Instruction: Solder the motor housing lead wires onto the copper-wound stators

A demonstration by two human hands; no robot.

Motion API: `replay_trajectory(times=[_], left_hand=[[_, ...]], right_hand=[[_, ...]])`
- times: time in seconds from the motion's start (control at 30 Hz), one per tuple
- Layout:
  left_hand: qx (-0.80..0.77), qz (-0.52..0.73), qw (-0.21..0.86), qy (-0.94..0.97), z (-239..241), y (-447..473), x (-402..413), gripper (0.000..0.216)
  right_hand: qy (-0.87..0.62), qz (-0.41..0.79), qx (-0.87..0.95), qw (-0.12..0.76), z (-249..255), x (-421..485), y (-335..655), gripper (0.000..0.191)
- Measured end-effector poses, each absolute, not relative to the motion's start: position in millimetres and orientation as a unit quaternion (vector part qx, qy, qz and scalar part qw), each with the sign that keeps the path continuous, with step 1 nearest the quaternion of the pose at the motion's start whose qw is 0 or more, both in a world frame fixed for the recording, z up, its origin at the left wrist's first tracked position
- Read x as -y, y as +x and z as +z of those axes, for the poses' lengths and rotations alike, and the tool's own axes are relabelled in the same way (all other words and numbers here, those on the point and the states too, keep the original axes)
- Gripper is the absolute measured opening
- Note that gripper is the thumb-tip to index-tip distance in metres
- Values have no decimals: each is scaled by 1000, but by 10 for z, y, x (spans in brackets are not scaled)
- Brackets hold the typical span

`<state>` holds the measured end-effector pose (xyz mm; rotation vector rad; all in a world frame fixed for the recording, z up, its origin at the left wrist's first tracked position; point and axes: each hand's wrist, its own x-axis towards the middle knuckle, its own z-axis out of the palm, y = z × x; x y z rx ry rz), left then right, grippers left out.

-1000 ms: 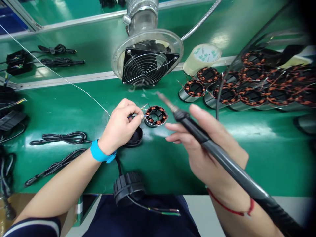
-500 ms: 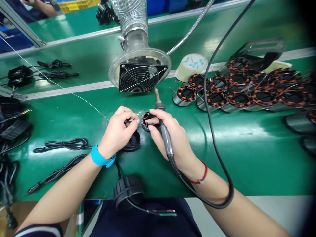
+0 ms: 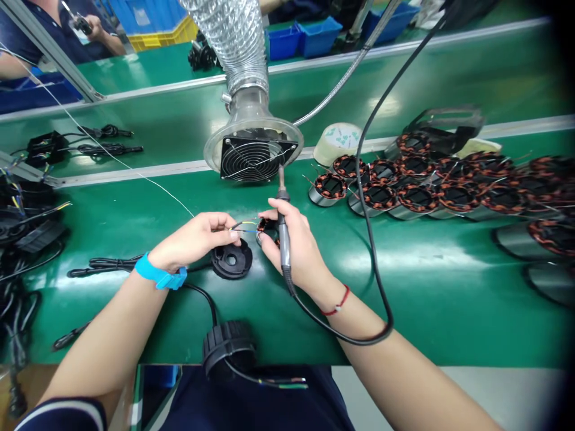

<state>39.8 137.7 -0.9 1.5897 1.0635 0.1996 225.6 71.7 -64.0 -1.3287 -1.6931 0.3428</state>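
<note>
My left hand (image 3: 197, 239) pinches thin coloured wires (image 3: 246, 231), blue and yellow among them. They run right to a motor stator (image 3: 262, 227) with copper windings. A fine solder wire (image 3: 164, 188) also reaches my left hand from the upper left. My right hand (image 3: 299, 248) is closed around a soldering iron (image 3: 284, 242), its tip pointing away toward the fan. The same hand's thumb and fingers grip the stator, which they partly hide. Just below my left fingers lies a round black cover (image 3: 245, 262) with a central hole.
A fume hood with a fan (image 3: 254, 160) hangs ahead. Several stators (image 3: 375, 197) stand in rows at the right, near a tape roll (image 3: 336, 143). Bundled black cables (image 3: 27, 239) lie left. A ribbed black cap (image 3: 229, 344) sits at the front edge. Another person's hand (image 3: 96, 27) shows beyond.
My left hand has moved left and lower, baring the wires and the black cover. My right hand still holds the iron and stator. The view has tilted upward.
</note>
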Motion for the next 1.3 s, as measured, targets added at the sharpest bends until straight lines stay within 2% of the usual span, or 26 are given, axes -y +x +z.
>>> replay_trajectory(times=[0.1, 0.23, 0.47, 0.67, 0.97, 1.3], left_hand=[[-451, 90, 626, 629, 18, 470, -1347, 19], [-459, 67, 632, 621, 93, 563, -1377, 19], [-477, 60, 657, 580, 156, 672, -1470, 13], [-467, 32, 690, 552, 113, 755, -1536, 14], [-476, 19, 602, 641, 122, 995, -1499, 23], [-486, 22, 595, 639, 121, 966, -1440, 17]], right_hand=[[-542, 134, 688, 464, -612, -647, 2300, 59], [-527, 154, 689, 474, -594, -602, 2373, 59], [-537, 255, 636, 491, -605, -637, 2395, 46], [-524, 325, 561, 552, -663, -700, 2390, 38], [-520, 330, 571, 543, -635, -701, 2465, 42], [-537, 311, 579, 529, -547, -656, 2513, 43]])
